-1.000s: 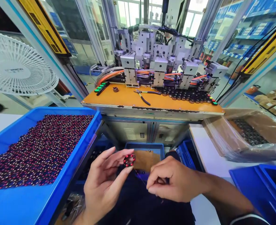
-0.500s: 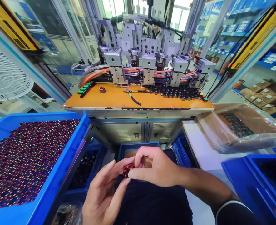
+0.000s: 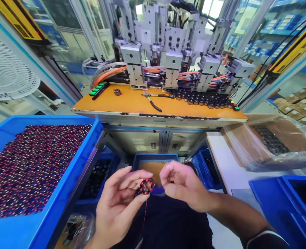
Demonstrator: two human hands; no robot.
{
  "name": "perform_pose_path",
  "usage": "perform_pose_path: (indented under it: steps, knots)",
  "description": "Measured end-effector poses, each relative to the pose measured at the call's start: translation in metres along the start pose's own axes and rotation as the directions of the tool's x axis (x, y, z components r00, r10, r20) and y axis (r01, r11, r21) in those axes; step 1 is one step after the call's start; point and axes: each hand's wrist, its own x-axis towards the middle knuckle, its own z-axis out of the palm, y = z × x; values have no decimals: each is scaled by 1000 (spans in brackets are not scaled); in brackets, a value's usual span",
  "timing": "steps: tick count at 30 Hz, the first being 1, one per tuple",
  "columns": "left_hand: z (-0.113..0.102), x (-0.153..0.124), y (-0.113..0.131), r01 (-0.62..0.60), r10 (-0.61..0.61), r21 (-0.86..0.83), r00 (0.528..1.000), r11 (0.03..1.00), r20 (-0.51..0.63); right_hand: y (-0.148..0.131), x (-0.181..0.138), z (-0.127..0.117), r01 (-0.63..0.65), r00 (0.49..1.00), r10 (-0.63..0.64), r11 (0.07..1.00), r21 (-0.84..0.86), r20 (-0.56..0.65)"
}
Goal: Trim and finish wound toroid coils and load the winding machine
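Observation:
My left hand [image 3: 119, 202] pinches a small ring-shaped wound stator [image 3: 147, 186], black with red-pink spots around an open centre, between thumb and fingers. Its ring faces me. A thin reddish wire [image 3: 145, 211] hangs from its underside over my dark clothing. Just to the right, apart from the stator, is my right hand [image 3: 184, 185], its fingers curled in and thumb against them; whether anything small is between them is hidden. Many similar black and pink pieces [image 3: 36, 166] fill the blue tray [image 3: 62, 193] at left.
Ahead is an orange worktop [image 3: 132, 103] with pliers [image 3: 154, 98], a single round part [image 3: 117, 91] and rows of dark parts [image 3: 202, 98], below a metal machine [image 3: 172, 62]. A blue bin [image 3: 155, 157] lies beneath my hands. At right stands a plastic-lined carton [image 3: 236, 145].
My right hand has drawn away to the right from the stator. The stator now faces me more fully, with the thin wire visible below. The view has shifted slightly.

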Motion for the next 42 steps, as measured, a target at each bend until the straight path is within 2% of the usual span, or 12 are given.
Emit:
perform_pose_path:
  steps: [3,5,10,13,16,19,23,27,29,34,39,42]
  knots:
    - [8,-6,1,45,-43,25,997,999,-67,-10,4,-2,25,1000,-24,997,-77,17]
    - [11,-6,2,98,-99,-6,989,995,-106,-10,6,0,5,999,-4,999,-49,32]
    - [6,4,1,239,-236,-130,971,962,35,8,4,10,69,997,-67,995,74,-35]
    - [5,6,-6,297,-303,-207,953,932,7,19,2,14,151,985,-146,987,59,-90]
    - [6,6,-13,277,-294,-245,955,929,-32,25,1,14,238,961,-241,970,-42,-137]
    - [6,6,-15,221,-223,-102,975,970,-16,24,-1,8,250,958,-264,960,-127,-111]
    - [8,4,-7,117,-116,200,993,973,-19,8,1,-2,204,973,-221,960,-193,-70]
    - [6,0,3,82,-100,328,994,941,39,-6,7,-5,112,990,-129,961,-252,-52]
    - [2,-1,3,112,-143,329,987,938,72,-8,9,-7,44,997,-54,981,-187,-49]
    - [-7,0,-1,227,-246,181,965,957,91,-8,7,-12,-84,992,74,991,-102,-106]
    - [-5,2,-1,248,-265,182,961,952,77,-12,1,-6,-217,976,217,976,-5,14]
    - [-3,2,0,279,-292,145,954,949,74,-10,-2,-7,-223,975,224,975,-12,13]
